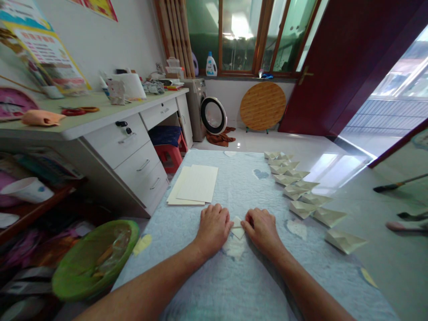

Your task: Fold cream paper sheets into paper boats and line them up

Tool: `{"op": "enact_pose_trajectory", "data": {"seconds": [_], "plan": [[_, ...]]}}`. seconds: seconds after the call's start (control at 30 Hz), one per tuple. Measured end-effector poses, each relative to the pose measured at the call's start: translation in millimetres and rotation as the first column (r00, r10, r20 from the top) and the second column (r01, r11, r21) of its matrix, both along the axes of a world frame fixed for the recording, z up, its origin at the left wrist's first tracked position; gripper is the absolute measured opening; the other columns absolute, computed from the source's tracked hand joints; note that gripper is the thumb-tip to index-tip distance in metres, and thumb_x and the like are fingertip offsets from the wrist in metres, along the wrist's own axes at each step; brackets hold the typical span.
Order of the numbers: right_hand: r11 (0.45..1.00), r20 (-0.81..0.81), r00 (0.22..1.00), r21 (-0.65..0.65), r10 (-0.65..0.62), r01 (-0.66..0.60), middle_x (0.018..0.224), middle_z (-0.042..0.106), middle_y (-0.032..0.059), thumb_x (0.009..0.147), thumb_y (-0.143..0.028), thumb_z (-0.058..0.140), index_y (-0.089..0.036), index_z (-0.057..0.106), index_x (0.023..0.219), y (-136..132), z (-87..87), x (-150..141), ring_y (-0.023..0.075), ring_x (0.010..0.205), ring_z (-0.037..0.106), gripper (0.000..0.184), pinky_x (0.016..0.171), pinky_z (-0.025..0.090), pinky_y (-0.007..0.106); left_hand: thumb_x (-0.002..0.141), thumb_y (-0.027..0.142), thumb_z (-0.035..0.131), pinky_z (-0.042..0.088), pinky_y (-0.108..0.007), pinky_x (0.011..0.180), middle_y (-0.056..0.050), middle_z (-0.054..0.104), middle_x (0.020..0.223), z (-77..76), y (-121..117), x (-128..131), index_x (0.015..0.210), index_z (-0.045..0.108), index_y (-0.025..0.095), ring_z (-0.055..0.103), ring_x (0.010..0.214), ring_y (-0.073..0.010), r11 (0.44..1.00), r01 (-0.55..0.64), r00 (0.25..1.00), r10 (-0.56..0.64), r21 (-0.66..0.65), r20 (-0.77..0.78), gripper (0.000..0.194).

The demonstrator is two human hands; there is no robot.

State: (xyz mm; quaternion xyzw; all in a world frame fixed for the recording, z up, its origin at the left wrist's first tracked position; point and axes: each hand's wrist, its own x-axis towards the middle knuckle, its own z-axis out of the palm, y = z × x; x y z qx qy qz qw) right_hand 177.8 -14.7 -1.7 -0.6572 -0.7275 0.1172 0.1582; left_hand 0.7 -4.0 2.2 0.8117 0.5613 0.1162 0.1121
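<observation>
Left hand (213,229) | right hand (262,231) | folded paper (238,228) (edges hidden under fingers)

Folded cream paper (238,228)
Small, pointed, w/ layered flaps; lies on blue quilt (182,232) btwn L grip (214,229) & R grip (261,230), both touching its edges.

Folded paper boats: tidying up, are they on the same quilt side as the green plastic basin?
No, the cream paper boats lie along the pale blue quilt's right side, the green plastic basin off its left edge.
</observation>
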Motion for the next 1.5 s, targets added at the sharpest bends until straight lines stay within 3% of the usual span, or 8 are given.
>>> {"op": "enact_pose_trajectory", "data": {"seconds": [0.3,0.53,0.77,0.93,1.0,1.13,1.23,1.5], "plan": [[1.0,-0.026,1.0,0.022,0.002,-0.002,0.087,0.064,0.0042,0.086,-0.02,0.062,-0.022,0.064,0.083,-2.7,0.0,-4.5,0.0225,0.086,0.051,0.004,0.077,0.027,0.034,0.087,0.031,0.065,0.034,-0.039,0.088,-0.003,0.057,0.099,2.3,2.7,-6.8,0.093,0.061,0.024,0.05,0.101,-0.0251,0.998,0.006,0.996,-0.001,-0.057,0.084,0.01],[0.984,-0.101,0.981,0.083,0.166,-0.158,0.09,0.064,0.0034,0.09,-0.016,0.055,-0.022,0.063,0.085,-3.4,-1.0,-6.4,0.0216,0.09,0.05,0.011,0.081,0.03,0.034,0.087,0.031,0.064,0.033,-0.039,0.089,-0.003,0.059,0.1,4.3,2.9,-7.6,0.095,0.061,0.024,0.049,0.102,-0.0252,0.998,0.036,0.995,-0.031,-0.056,0.095,0.011],[0.994,-0.044,0.993,0.026,0.106,-0.105,0.092,0.063,0.0034,0.089,-0.023,0.061,-0.022,0.064,0.087,-2.1,2.6,-12.3,0.0225,0.091,0.05,0.003,0.082,0.029,0.036,0.088,0.023,0.06,0.036,-0.037,0.087,-0.002,0.061,0.097,5.4,7.0,-11.1,0.09,0.063,0.023,0.051,0.099,-0.0234,0.994,0.06,0.985,-0.044,-0.094,0.165,0.004],[0.997,-0.019,0.997,0.024,0.08,-0.079,0.092,0.062,0.0032,0.088,-0.025,0.062,-0.024,0.065,0.088,-2.9,2.3,-14.0,0.0224,0.091,0.05,0.003,0.081,0.028,0.035,0.09,0.01,0.051,0.039,-0.033,0.088,-0.002,0.064,0.097,3.9,11.3,-14.0,0.093,0.063,0.019,0.053,0.097,-0.0195,0.995,0.097,0.949,-0.083,-0.032,0.303,0.016],[0.997,-0.022,0.997,0.028,0.072,-0.071,0.092,0.062,0.0032,0.088,-0.025,0.062,-0.024,0.066,0.088,-3.4,2.0,-14.1,0.0224,0.092,0.051,0.003,0.082,0.029,0.035,0.091,0.01,0.051,0.04,-0.034,0.089,-0.003,0.064,0.098,5.3,7.5,-12.7,0.095,0.065,0.019,0.053,0.097,-0.0201,0.982,0.181,0.95,-0.187,0.047,0.249,0.017],[0.998,-0.014,0.999,0.038,0.053,-0.052,0.093,0.061,0.0037,0.089,-0.026,0.061,-0.024,0.065,0.089,-4.3,1.2,-14.8,0.0232,0.093,0.05,0.005,0.083,0.03,0.036,0.095,0.018,0.051,0.041,-0.039,0.085,-0.005,0.063,0.096,9.9,-11.3,-6.0,0.097,0.065,0.018,0.052,0.095,-0.0238,0.923,0.347,0.938,-0.34,0.168,-0.066,0.015],[0.999,-0.013,1.0,0.041,0.023,-0.023,0.095,0.059,0.0048,0.088,-0.027,0.061,-0.024,0.065,0.092,-5.2,1.3,-15.1,0.0242,0.094,0.05,0.006,0.083,0.032,0.037,0.092,0.025,0.058,0.042,-0.041,0.084,-0.008,0.063,0.098,8.2,-25.9,-0.5,0.104,0.065,0.013,0.053,0.096,-0.0258,0.904,0.377,0.919,-0.338,0.201,-0.205,0.018],[0.998,0.007,0.999,0.024,-0.052,0.052,0.11,0.055,0.007,0.084,-0.035,0.062,-0.03,0.065,0.107,-3.6,2.2,-4.5,0.0284,0.104,0.048,0.023,0.093,0.033,0.046,0.092,0.035,0.06,0.042,-0.043,0.087,-0.011,0.065,0.1,-1.0,-36.9,6.0,0.114,0.066,0.006,0.054,0.094,-0.0261,0.885,0.411,0.881,-0.323,0.219,-0.345,0.036]]}}
